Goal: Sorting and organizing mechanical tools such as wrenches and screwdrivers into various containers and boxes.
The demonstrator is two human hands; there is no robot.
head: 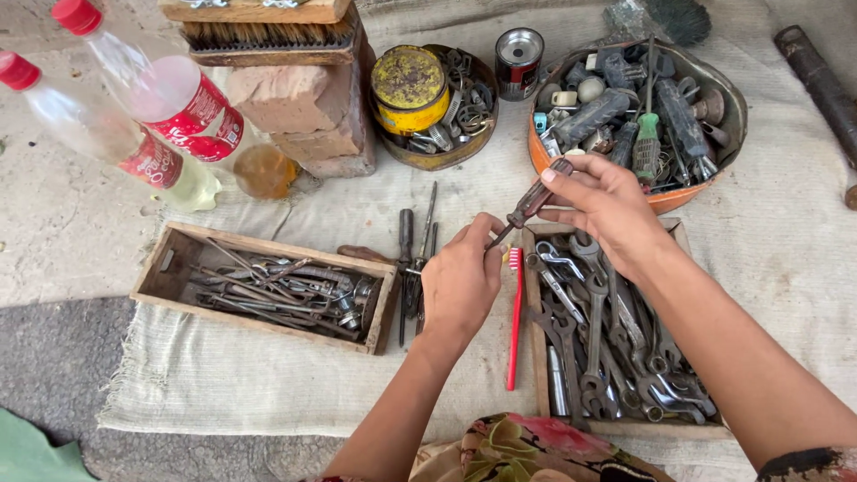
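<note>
My right hand (607,210) holds a screwdriver (533,202) by its dark reddish handle, with the shaft slanting down to the left. My left hand (461,278) is closed around something small at the screwdriver's tip; what it holds is hidden by the fingers. Both hands hover over a pale cloth (268,375) spread on the ground. A red toothbrush (515,321) lies just beneath them, and several loose screwdrivers (412,259) lie to the left of my left hand.
A wooden box of wrenches (607,339) sits right, a wooden box of thin metal tools (268,290) left. Behind are an orange bowl of tools (638,116), a bowl of metal parts with a yellow tin (433,103), a small can (519,61), bricks (303,112) and two plastic bottles (152,116).
</note>
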